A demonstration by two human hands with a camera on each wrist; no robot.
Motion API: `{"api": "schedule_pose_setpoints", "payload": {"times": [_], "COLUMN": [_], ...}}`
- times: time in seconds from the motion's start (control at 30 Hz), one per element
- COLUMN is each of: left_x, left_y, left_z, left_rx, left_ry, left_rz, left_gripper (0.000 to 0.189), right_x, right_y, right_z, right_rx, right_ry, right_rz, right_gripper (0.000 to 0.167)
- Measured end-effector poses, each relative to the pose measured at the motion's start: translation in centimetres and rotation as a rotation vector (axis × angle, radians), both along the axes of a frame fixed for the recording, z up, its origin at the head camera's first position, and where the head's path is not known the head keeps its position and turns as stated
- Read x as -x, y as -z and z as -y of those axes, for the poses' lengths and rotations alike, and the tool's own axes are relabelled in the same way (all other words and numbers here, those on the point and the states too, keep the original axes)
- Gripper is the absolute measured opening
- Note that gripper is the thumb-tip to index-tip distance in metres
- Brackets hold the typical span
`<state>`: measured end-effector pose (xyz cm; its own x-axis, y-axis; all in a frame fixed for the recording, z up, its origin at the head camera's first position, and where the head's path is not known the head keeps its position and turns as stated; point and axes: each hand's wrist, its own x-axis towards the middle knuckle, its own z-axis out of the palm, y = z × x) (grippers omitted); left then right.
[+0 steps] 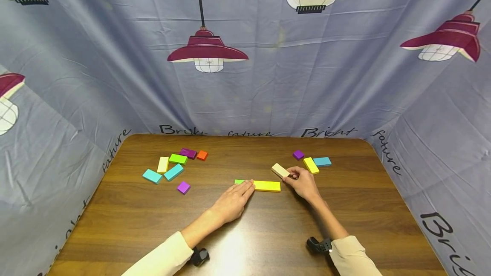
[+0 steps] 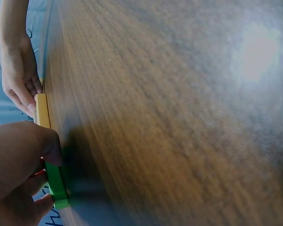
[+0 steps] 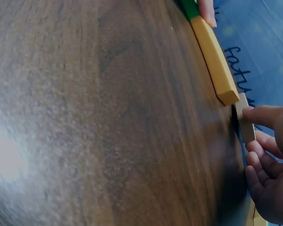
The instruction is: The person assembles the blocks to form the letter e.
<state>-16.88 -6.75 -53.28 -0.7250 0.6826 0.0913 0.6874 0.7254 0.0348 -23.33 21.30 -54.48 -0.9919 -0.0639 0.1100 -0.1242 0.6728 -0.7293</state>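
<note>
My left hand (image 1: 232, 201) lies over a green block (image 2: 55, 184) and the near end of a yellow block (image 1: 267, 186), which sit end to end in a row. In the left wrist view the thumb is along the near side of the green block, with fingers across its far side. To the right, my right hand (image 1: 304, 183) pinches one end of a cream block (image 1: 281, 170) between thumb and fingers. That block is slanted, just beyond the yellow block's right end. Part of the green block is hidden under the left fingers.
Several loose blocks lie at the left of the wooden table (image 1: 153, 220), among them a cyan block (image 1: 174, 172) and a purple block (image 1: 183, 188). Beyond the right hand are another yellow block (image 1: 311, 165), a blue block (image 1: 322, 162) and a violet block (image 1: 298, 154). A curtain (image 1: 268, 93) borders the table.
</note>
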Motion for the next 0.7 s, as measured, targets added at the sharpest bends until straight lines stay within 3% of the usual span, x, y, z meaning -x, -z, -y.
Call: {"api": "schedule_pose_setpoints", "payload": {"times": [0.47,0.7], "left_x": [-0.03,-0.01], "left_y": [0.08,0.07], "left_z": [0.02,-0.02], "left_rx": [-0.007,-0.018], "left_ry": [0.005,0.008], "left_rz": [-0.011,-0.016], "left_gripper": [0.052,0.052], "right_x": [-0.43,-0.42], "right_y": [0.09,0.52], "right_z": [0.55,0.27], "right_rx": [0.024,0.041], "right_ry": [-0.035,-0.078], "right_rz": [0.016,-0.079], "right_gripper": [0.030,0.026]}}
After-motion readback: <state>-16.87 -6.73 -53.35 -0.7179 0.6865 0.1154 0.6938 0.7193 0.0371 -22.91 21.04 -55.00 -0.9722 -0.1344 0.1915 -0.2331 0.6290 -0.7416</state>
